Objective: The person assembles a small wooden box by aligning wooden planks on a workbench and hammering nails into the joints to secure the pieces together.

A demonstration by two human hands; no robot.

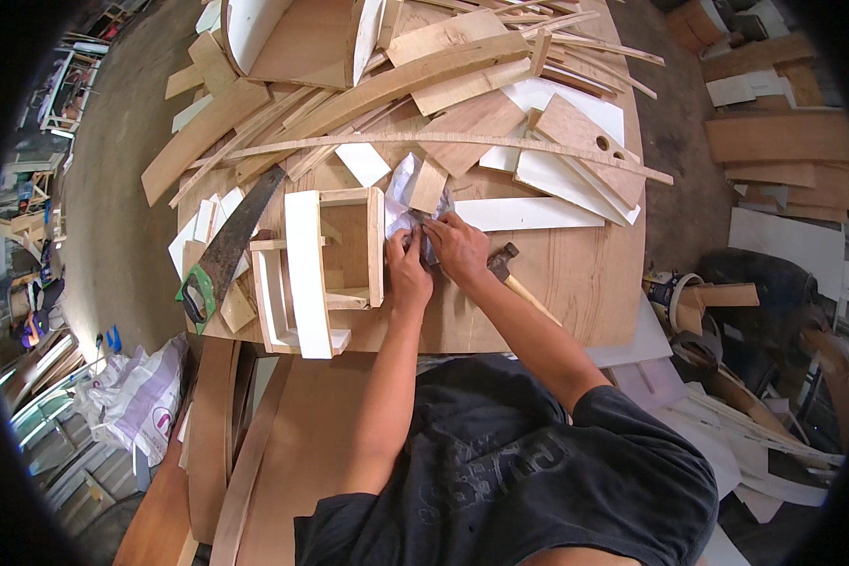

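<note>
My left hand (409, 271) and my right hand (458, 249) meet over a crumpled pale plastic bag (401, 198) on the workbench. The fingers of both are closed in it, and what lies inside the bag is hidden. A small wood block (428, 187) rests on the bag just beyond my fingertips. Left of my left hand stands a small wooden frame (306, 274) with a curved white front strip. A claw hammer (511, 271) with a pale wooden handle lies beside my right hand, partly behind my forearm.
A handsaw (231, 243) with a green handle lies at the bench's left. Curved strips (387, 85) and board offcuts (481, 132) are heaped across the far side. A white plastic sack (137, 396) sits on the floor at left; a bucket (681, 300) holding wood pieces stands at right.
</note>
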